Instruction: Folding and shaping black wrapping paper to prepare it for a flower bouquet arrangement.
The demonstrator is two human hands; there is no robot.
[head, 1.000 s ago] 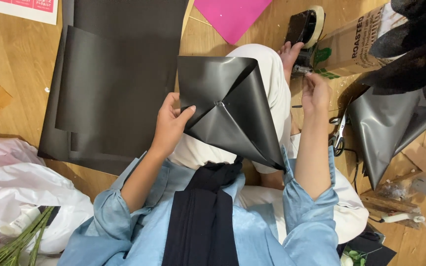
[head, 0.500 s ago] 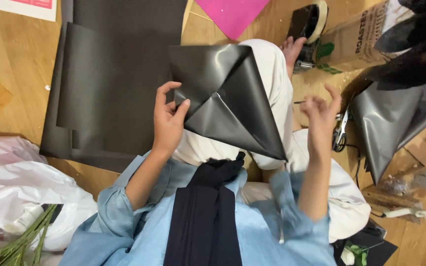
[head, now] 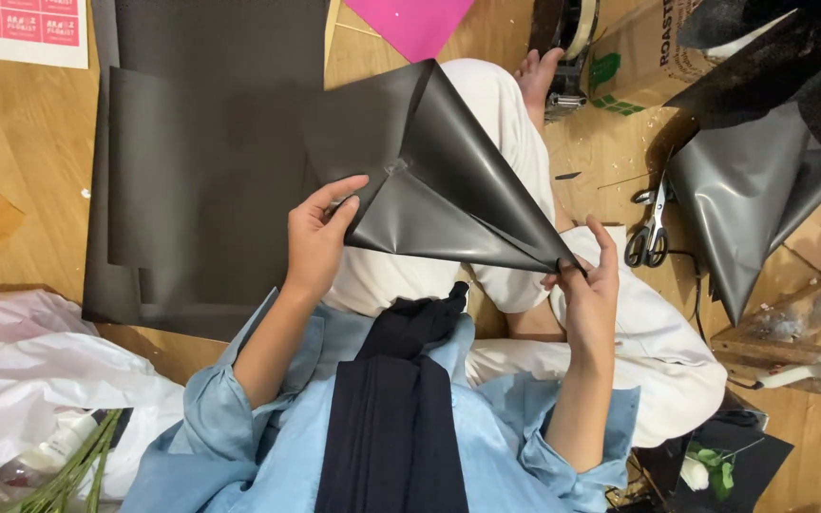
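Head view looks straight down on us seated on the wooden floor [head: 11, 171], and we hold a folded cone of matte black paper [head: 439, 180] above our lap. Half a second ago our right hand [head: 589, 285] hung free beside the cone, fingers spread in the air; now it has closed back in and pinches the pointed tip between thumb and fingers. Our left hand [head: 320, 233] keeps its place at the wide end, the thumb on top and the fingers curled under the flap edge, gripping the sheet where the folds meet. The cone has also swung: its tip now aims down toward the right, over our white trousers [head: 525, 123], while the open mouth faces up and left. With both ends held, we judge the folded shape is now kept from springing open. A stack of flat black sheets [head: 192, 142] lies on the floor just left of the cone. Scissors [head: 648, 233] rest on the floor to the right, near another rolled black cone [head: 743, 209]. A pink sheet [head: 415, 24] lies at the top edge.
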